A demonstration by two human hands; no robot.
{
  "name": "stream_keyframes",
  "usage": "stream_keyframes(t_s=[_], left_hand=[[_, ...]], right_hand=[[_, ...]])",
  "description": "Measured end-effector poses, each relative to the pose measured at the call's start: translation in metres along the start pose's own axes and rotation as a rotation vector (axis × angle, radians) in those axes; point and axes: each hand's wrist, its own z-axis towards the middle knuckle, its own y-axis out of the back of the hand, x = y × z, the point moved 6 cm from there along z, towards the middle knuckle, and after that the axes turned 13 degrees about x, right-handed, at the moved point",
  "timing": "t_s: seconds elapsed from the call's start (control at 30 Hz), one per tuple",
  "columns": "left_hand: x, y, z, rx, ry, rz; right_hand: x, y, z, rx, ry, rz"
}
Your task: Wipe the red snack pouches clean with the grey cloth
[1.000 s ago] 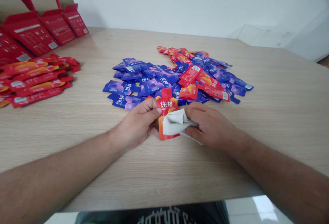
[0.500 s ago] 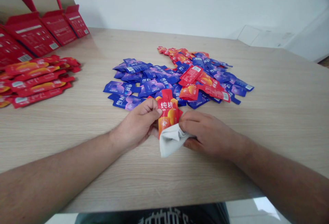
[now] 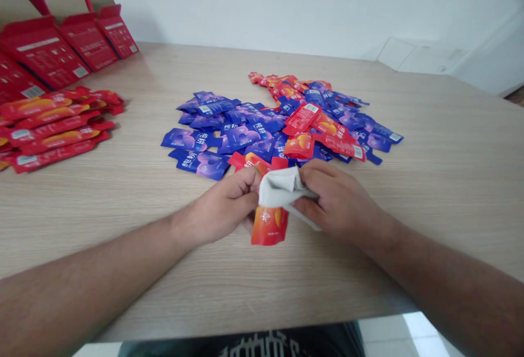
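My left hand [image 3: 229, 201] is closed on the side of a red and orange pouch [image 3: 269, 228] with fruit printed on it, held over the near part of the table. A white cloth [image 3: 280, 185] lies across the pouch's upper part and hides most of it there. My right hand [image 3: 333, 198] grips the cloth, its fingers closed on the fabric. Just beyond my hands spreads a heap of purple pouches [image 3: 245, 136] with several red pouches [image 3: 302, 118] on top. One red pouch [image 3: 250, 161] at the heap's near edge is partly hidden behind my left hand.
To the left, more red pouches [image 3: 57, 133] lie stacked in neat rows. Behind them stand open red cartons [image 3: 51, 57]. A white wall [image 3: 286, 7] borders the table's [image 3: 442, 182] far side, and the near edge runs in front of my lap.
My right hand has moved the cloth up from the pouch's lower end to its upper part, uncovering the bottom. My left hand keeps its hold on the pouch.
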Motion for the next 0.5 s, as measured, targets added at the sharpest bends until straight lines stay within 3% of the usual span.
stream_keyframes(t_s=[0.1, 0.27, 0.4, 0.5], left_hand=[[0.000, 0.000, -0.001, -0.003, 0.027, -0.003], [-0.007, 0.000, -0.002, -0.026, -0.009, 0.049], [-0.002, -0.001, -0.001, -0.011, 0.013, -0.039], [-0.002, -0.001, -0.001, -0.013, 0.003, -0.025]], right_hand=[[-0.008, 0.005, 0.000, -0.063, -0.067, -0.010], [0.004, -0.006, 0.000, 0.094, 0.107, 0.054], [-0.010, 0.003, 0.001, -0.036, -0.070, -0.007], [-0.008, 0.002, 0.001, -0.019, -0.047, 0.012]])
